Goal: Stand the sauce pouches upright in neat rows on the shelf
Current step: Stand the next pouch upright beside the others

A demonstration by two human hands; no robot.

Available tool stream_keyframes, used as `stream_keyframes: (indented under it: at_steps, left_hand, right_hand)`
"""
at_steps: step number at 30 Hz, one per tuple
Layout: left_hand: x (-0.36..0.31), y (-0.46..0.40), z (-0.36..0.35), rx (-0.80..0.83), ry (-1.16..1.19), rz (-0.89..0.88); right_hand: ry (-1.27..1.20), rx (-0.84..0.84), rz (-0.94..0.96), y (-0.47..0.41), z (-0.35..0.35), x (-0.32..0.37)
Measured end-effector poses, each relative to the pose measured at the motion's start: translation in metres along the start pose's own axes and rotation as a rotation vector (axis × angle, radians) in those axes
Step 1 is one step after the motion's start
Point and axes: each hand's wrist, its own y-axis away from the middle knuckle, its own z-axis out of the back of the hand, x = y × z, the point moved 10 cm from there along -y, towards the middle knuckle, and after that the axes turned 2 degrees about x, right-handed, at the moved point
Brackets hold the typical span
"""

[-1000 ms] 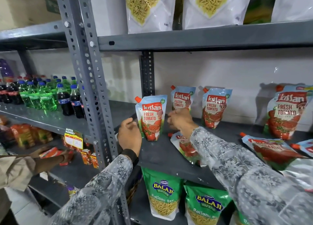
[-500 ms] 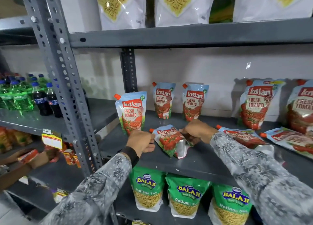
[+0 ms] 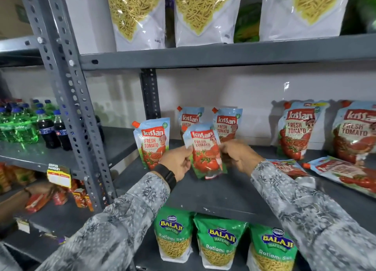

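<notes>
- Held sauce pouch [image 3: 204, 151]: small tomato pouch, roughly upright, top tipped a little toward 11 o'clock, lifted just above the grey shelf [image 3: 219, 193] near mid-frame. Print slightly blurred.
- Left hand [image 3: 178, 162]: at 9 o'clock of the held pouch, fingers curled closed on its left edge, thumb on the front face. Black wristband at the cuff.
- Right hand [image 3: 239, 155]: at 3 o'clock of the pouch, fingers bent around its right edge; thumb and fingertips pinch the side. Grip detail partly hidden behind the pouch.
- Front standing pouch [image 3: 151, 142]: upright on the shelf at 9 o'clock of the held one, orange spout at top left, near the left hand; cannot tell if they touch.
- Two back pouches [image 3: 227, 123]: upright side by side against the wall at 12 o'clock; the left one is partly hidden by the held pouch.
- Large pouches [image 3: 301, 130]: two bigger ones standing at 3 o'clock, well apart from the hands, leaning against the wall.
- Flat pouches [image 3: 343, 173]: lying on the shelf at 4 o'clock, in front of the large ones; one sits just beyond the right sleeve.
- Green snack bags [image 3: 221, 244]: row on the shelf below, at 6 o'clock.
- Soda bottles [image 3: 50, 128]: on the neighbouring rack at 9 o'clock.
</notes>
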Motion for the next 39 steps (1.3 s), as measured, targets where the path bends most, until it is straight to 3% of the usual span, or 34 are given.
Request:
stream_keyframes:
  at_steps: [4,7,19,28,39]
  left_hand:
    - [-0.042,-0.005,-0.021,0.017,0.039,-0.217]
    - [-0.047,-0.012,-0.028,0.032,0.087,-0.282]
    - [0.007,-0.036,-0.026,0.11,0.125,-0.278]
    - [0.004,-0.039,-0.024,0.14,0.097,-0.324]
    - [-0.012,-0.022,-0.004,0.018,-0.072,-0.494]
  right_hand:
    - [0.12,-0.203,0.28,0.01,0.029,0.047]
    - [0.127,-0.226,0.37,0.012,0.03,0.047]
    - [-0.061,-0.298,0.35,0.0,0.038,-0.027]
    - [-0.072,-0.31,0.384,0.0,0.038,-0.03]
    - [0.034,-0.382,0.422,0.027,0.045,-0.013]
